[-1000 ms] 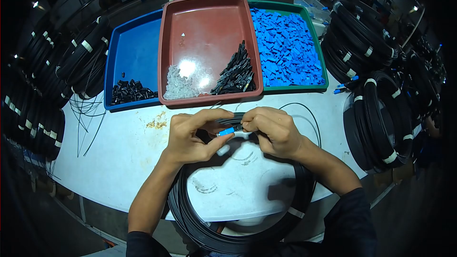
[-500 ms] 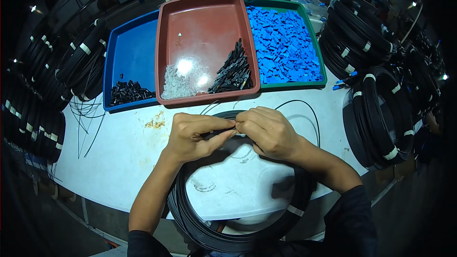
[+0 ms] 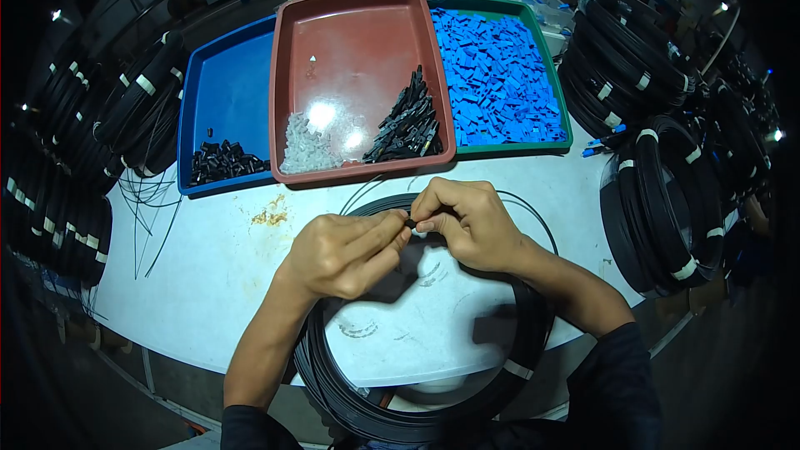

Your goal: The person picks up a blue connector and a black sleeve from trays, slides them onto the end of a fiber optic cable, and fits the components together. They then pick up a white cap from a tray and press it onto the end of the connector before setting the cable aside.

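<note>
My left hand (image 3: 337, 257) pinches a small black piece (image 3: 410, 222) between thumb and fingertips. From the other side, my right hand (image 3: 468, 221) pinches at the same piece, its fingertips nearly touching the left ones. Most of the piece is covered, and I cannot make out its kind. Beneath both hands lies a coil of black cable (image 3: 312, 350), tied with a white band (image 3: 517, 368) at lower right. The coil's near part hangs over the table's front edge. A loose loop of thin cable curves out beyond my right hand.
Behind the coil stand a blue tray (image 3: 187, 117) with short black sleeves (image 3: 225, 163), a red tray (image 3: 358, 21) with clear pieces (image 3: 308, 146) and black connectors (image 3: 406, 129), and a green tray (image 3: 517, 150) of blue pieces (image 3: 500, 75). Cable coils (image 3: 662, 200) flank the white table (image 3: 208, 283).
My left hand has turned over, its back more toward me, and sits slightly lower. The right fingers have re-gripped, thumb now showing. The black piece is now visible between the fingertips.
</note>
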Demonstrator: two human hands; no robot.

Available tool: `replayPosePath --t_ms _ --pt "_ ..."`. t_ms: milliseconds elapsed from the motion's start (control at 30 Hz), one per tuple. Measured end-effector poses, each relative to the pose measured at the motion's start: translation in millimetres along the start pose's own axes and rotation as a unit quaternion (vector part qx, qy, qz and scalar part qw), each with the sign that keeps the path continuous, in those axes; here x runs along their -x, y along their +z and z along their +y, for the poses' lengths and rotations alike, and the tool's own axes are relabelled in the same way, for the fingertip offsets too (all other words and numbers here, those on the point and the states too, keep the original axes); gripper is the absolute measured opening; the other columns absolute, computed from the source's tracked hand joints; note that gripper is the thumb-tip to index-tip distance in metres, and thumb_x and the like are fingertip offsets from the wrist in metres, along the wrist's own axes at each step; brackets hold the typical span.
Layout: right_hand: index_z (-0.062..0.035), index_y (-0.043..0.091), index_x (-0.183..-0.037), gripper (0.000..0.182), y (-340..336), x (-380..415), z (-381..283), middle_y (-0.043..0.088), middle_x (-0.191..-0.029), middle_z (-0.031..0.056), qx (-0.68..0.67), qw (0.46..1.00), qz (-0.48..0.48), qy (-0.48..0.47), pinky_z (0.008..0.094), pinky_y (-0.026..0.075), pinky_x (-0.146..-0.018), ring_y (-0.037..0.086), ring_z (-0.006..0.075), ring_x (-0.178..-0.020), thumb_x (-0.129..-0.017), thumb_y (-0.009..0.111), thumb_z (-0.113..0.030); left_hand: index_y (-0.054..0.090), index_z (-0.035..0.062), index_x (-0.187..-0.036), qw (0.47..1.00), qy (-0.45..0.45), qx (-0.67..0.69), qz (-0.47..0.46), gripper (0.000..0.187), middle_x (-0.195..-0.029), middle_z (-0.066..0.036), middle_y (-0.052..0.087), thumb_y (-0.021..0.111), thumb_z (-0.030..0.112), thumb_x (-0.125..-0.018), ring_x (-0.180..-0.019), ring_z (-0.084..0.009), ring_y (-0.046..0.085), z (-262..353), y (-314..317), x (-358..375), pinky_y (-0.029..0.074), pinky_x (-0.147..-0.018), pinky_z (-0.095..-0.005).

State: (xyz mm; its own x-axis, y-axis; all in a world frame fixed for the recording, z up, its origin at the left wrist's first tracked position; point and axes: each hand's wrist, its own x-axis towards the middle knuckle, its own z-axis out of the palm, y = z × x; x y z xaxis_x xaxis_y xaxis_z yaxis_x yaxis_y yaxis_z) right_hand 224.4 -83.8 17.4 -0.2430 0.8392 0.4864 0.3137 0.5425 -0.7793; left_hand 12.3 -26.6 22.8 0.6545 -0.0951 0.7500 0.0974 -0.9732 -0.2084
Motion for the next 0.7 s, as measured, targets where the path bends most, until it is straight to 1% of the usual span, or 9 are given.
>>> replayPosePath --t_ms 100,200,300,333,367,467,567,633,700 --pt "0.0036 0.059 -0.088 0.017 1 1 2 0.066 -0.083 0.0159 0.062 0.993 0.012 -0.100 0.0381 0.054 -0.065 0.068 0.0286 -0.074 -0.076 0.065 0.013 0.075 0.0023 -0.081 0.994 -0.087 0.063 0.007 0.007 -0.084 -0.011 0.077 0.080 0.001 -0.077 -0.065 -0.0173 0.074 -1 -2 5 0.061 -0.055 -0.0259" --pt "0.0022 0.058 -0.087 0.021 0 -2 8 0.065 -0.090 0.0146 0.200 0.947 0.022 -0.251 0.0383 0.053 -0.066 0.065 0.0274 -0.076 -0.070 0.069 0.009 0.075 0.0017 -0.112 0.936 -0.295 0.191 0.023 0.041 -0.089 -0.009 0.079 0.086 0.003 -0.072 -0.065 -0.0173 0.075 2 -4 0 0.059 -0.059 -0.0224" --pt "0.0012 0.058 -0.087 0.023 -5 -1 -1 0.063 -0.090 0.0137 0.281 0.912 0.018 -0.299 0.0388 0.052 -0.068 0.063 0.0269 -0.076 -0.067 0.069 0.005 0.074 0.0020 -0.116 0.874 -0.392 0.250 0.141 0.045 -0.089 -0.009 0.079 0.086 0.002 -0.073 -0.064 -0.0168 0.075 16 4 -16 0.058 -0.057 -0.0250" --pt "0.0014 0.058 -0.087 0.022 -6 0 -3 0.063 -0.089 0.0145 0.289 0.910 0.010 -0.297 0.0389 0.051 -0.067 0.063 0.0282 -0.075 -0.067 0.067 0.007 0.073 0.0014 -0.116 0.860 -0.409 0.283 0.115 0.046 -0.092 -0.010 0.078 0.085 -0.001 -0.072 -0.066 -0.0175 0.075 18 3 -15 0.059 -0.058 -0.0255" --pt "0.0014 0.058 -0.087 0.022 -6 1 -1 0.063 -0.089 0.0145 0.289 0.910 0.012 -0.296 0.0389 0.051 -0.067 0.063 0.0282 -0.075 -0.067 0.067 0.007 0.073 0.0014 -0.116 0.861 -0.408 0.284 0.113 0.046 -0.092 -0.010 0.078 0.085 -0.001 -0.072 -0.066 -0.0175 0.075 14 2 -12 0.059 -0.058 -0.0255" --pt "0.0041 0.059 -0.087 0.022 -4 5 1 0.066 -0.082 0.0174 0.135 0.980 0.004 -0.147 0.0402 0.053 -0.062 0.067 0.0315 -0.072 -0.069 0.061 0.016 0.072 -0.0034 -0.116 0.974 -0.176 0.142 -0.033 0.045 -0.091 -0.013 0.078 0.082 -0.001 -0.071 -0.071 -0.0194 0.076 2 -2 -2 0.062 -0.062 -0.0251" --pt "0.0054 0.061 -0.086 0.019 -3 4 -9 0.068 -0.078 0.0190 0.019 1.000 0.002 -0.010 0.0392 0.055 -0.063 0.070 0.0320 -0.070 -0.074 0.058 0.019 0.073 -0.0025 -0.114 0.995 -0.064 0.076 0.026 0.041 -0.082 -0.012 0.076 0.079 0.000 -0.073 -0.062 -0.0191 0.073 3 3 -3 0.057 -0.052 -0.0278" --pt "0.0062 0.062 -0.085 0.014 -3 2 -9 0.069 -0.078 0.0200 0.002 1.000 0.002 0.013 0.0373 0.056 -0.065 0.072 0.0312 -0.071 -0.077 0.060 0.018 0.074 -0.0009 -0.110 0.996 -0.051 0.063 0.046 0.035 -0.080 -0.012 0.075 0.076 0.001 -0.075 -0.060 -0.0182 0.072 3 2 -1 0.055 -0.049 -0.0280" --pt "0.0050 0.061 -0.084 0.015 -1 3 -6 0.068 -0.079 0.0197 0.026 0.999 0.013 -0.014 0.0392 0.055 -0.064 0.070 0.0325 -0.071 -0.076 0.062 0.017 0.073 -0.0009 -0.105 0.984 -0.138 0.091 -0.063 0.031 -0.081 -0.011 0.076 0.079 0.002 -0.076 -0.066 -0.0176 0.075 4 -9 0 0.057 -0.052 -0.0260"
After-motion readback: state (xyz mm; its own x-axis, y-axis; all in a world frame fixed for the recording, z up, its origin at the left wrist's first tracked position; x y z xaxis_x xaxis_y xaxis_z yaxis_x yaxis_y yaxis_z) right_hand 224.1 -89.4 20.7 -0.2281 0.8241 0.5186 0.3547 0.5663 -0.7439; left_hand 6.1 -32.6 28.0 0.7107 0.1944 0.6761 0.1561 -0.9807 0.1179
